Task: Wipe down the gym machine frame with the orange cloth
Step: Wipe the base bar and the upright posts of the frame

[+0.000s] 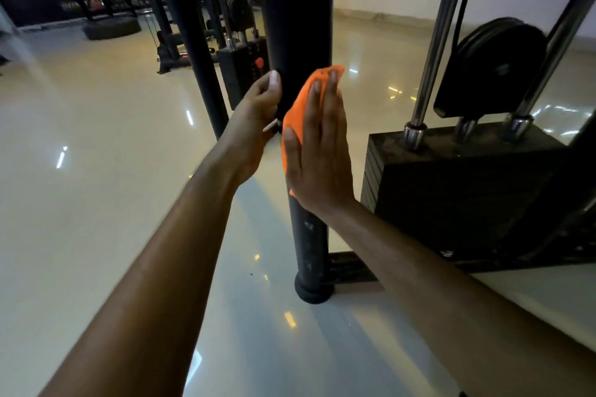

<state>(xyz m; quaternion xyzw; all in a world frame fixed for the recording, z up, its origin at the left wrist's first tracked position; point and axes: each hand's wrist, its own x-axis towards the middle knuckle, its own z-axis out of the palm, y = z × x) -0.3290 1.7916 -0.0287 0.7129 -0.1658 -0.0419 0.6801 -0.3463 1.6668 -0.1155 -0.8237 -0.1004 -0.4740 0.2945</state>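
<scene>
Fingers (pixel 325 97) of the right hand (pixel 317 151) are lying straight and together, pressing the orange cloth (pixel 298 109) flat against the black upright post (pixel 296 19) of the machine frame. Cloth is showing past the fingertips and beside the thumb. Left hand (pixel 254 126) is curling round the post's far side, thumb up, just beside the cloth.

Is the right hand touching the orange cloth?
Touching. The head view shows the right hand pressed flat on the orange cloth against the black post.
</scene>
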